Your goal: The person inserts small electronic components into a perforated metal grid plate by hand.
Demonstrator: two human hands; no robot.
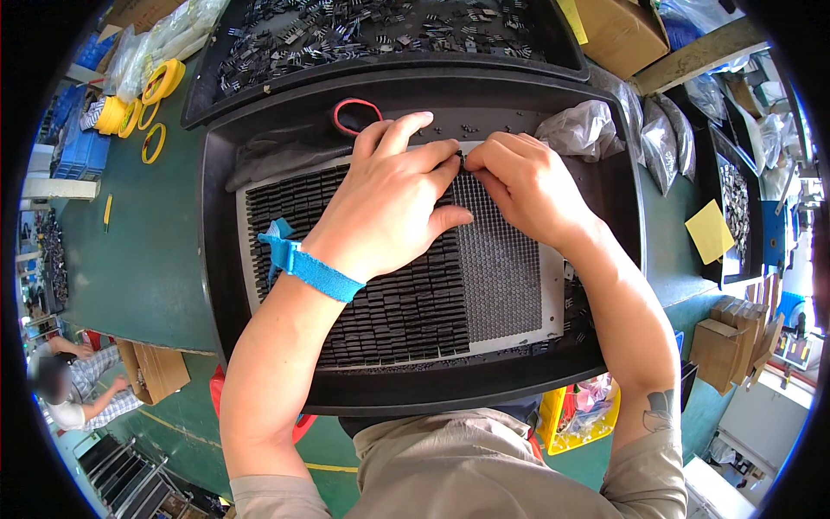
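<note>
My left hand, with a blue wrist strap, reaches over a pale perforated plate. Its fingers are bent but apart, the thumb stands off to the side, and its forward fingertips meet the tips of my right hand. The right thumb and forefinger are pinched together at the plate's far edge, around what seems to be a small black part, mostly hidden. Rows of black parts cover the left and middle of the plate. Bare holes show on the right side. The plate lies in a black tray.
Beyond stands another black tray of loose black pieces. A clear plastic bag and dark cloth with a red rim lie within the near tray. Yellow tape rolls sit left. A yellow bin is below right; a person sits far left.
</note>
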